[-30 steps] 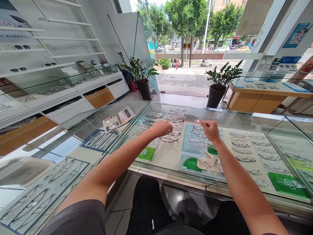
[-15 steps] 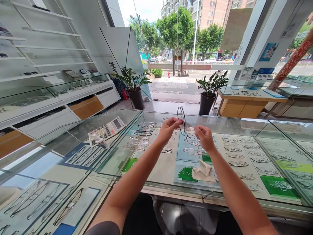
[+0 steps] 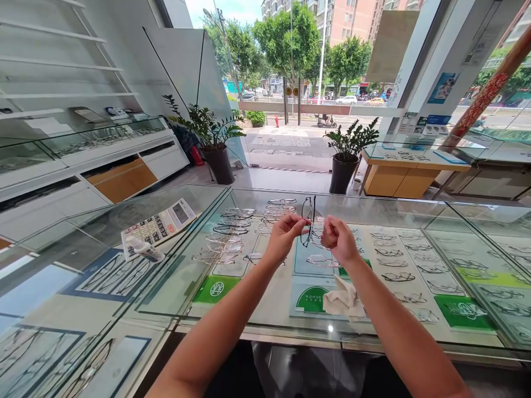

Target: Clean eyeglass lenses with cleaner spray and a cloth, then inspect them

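Note:
My left hand (image 3: pixel 286 235) pinches a pair of dark-framed glasses (image 3: pixel 307 221), held upright above the glass display counter (image 3: pixel 265 316). Just right of the glasses is my right hand (image 3: pixel 338 236), its fingers curled together; whether anything is between them is too small to tell. Under the glass lie rows of glasses, among them a thin-framed pair (image 3: pixel 322 260) below my hands. A crumpled beige cloth (image 3: pixel 343 298) rests on the counter near my right forearm.
On the left of the counter are a calculator (image 3: pixel 160 225) and a small clear bottle (image 3: pixel 146 250). Beyond the counter stand two potted plants (image 3: pixel 219 165), (image 3: pixel 344 172) before a glass door. A wooden-fronted display table (image 3: pixel 398 178) is at the right.
The view has shifted slightly right. The glasses have turned in my left hand and sit lower in the picture. My right hand has moved closer to them, its fingers more curled.

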A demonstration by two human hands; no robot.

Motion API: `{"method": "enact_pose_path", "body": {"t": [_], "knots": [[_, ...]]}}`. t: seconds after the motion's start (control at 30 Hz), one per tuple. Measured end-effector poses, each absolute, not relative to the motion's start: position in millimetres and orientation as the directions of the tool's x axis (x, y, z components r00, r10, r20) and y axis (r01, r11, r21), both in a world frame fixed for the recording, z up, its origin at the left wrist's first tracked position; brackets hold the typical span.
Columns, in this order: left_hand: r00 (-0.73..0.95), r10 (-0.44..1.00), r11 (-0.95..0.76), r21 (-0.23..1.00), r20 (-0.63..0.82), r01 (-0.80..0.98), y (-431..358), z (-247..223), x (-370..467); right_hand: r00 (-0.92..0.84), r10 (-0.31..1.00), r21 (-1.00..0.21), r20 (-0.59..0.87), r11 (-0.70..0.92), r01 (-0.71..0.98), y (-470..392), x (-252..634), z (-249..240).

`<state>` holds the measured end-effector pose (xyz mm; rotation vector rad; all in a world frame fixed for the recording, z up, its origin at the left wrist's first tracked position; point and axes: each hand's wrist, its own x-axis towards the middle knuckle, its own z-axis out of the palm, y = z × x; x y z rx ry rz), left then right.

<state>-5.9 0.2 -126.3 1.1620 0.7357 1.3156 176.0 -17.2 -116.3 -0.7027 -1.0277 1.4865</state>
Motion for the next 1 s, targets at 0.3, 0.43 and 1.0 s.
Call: {"method": "enact_pose_path", "body": {"t": [0.3,0.43,1.0], "knots": [[0.184,0.953,-0.173,0.93,0.242,-0.324,-11,-130,5,-0.159,0.981,-0.911,0.113,0.038,-0.411,-20,176,-115],[0.15,0.957,-0.184,0.919,0.249,-0.35,-7,-132,4,-0.166,0.978,-0.938,0.123,0.06,-0.342,-18,178,-117],[0.102,0.928,-0.318,0.904,0.359,-0.284,-12,-126,8,-0.051,0.987,-0.942,0.153,0.131,-0.308,-18,169,-125]]}}
